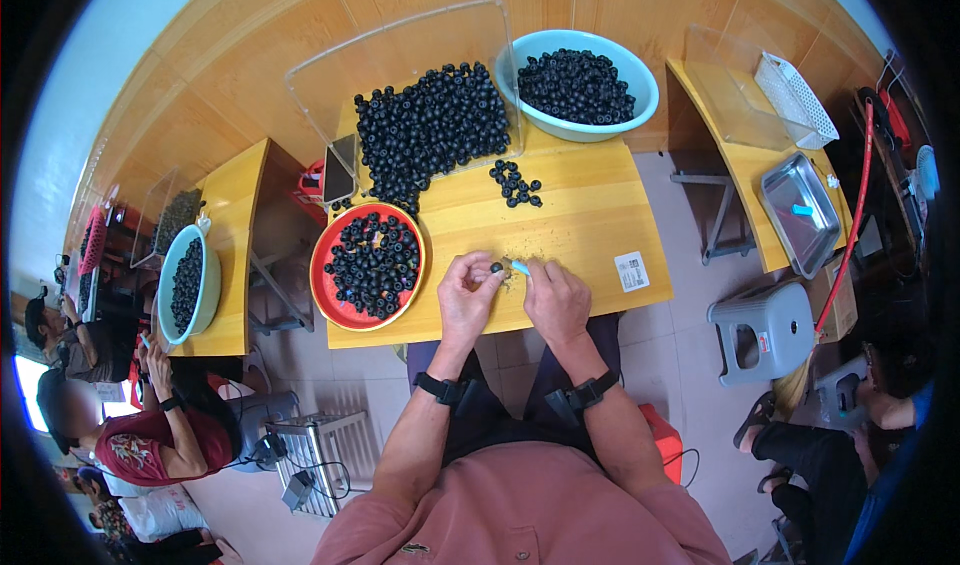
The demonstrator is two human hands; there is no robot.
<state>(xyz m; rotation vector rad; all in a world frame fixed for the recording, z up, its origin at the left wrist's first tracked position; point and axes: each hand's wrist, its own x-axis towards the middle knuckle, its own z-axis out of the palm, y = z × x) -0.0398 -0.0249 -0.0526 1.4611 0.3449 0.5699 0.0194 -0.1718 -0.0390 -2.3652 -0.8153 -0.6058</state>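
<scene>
Between thumb and fingertips, my left hand (466,297) pinches a small black round piece (496,267). My right hand (558,301) is closed around a slim tool with a light blue handle (519,267), its tip pointing at the piece; the tip is too small to make out. Both hands are close together over the near part of the yellow wooden table (590,195). Dark crumbs lie scattered beside them. Left of my left hand is a red round tray (321,283) with many such black pieces. Farther off lies a small loose cluster of black pieces (515,185).
A large heap of black pieces (430,125) lies against a clear plastic guard (400,30). Behind it to the right stands a filled light blue basin (640,110). A phone (341,170) and a white label (631,272) are on the table. Co-workers sit at left and right.
</scene>
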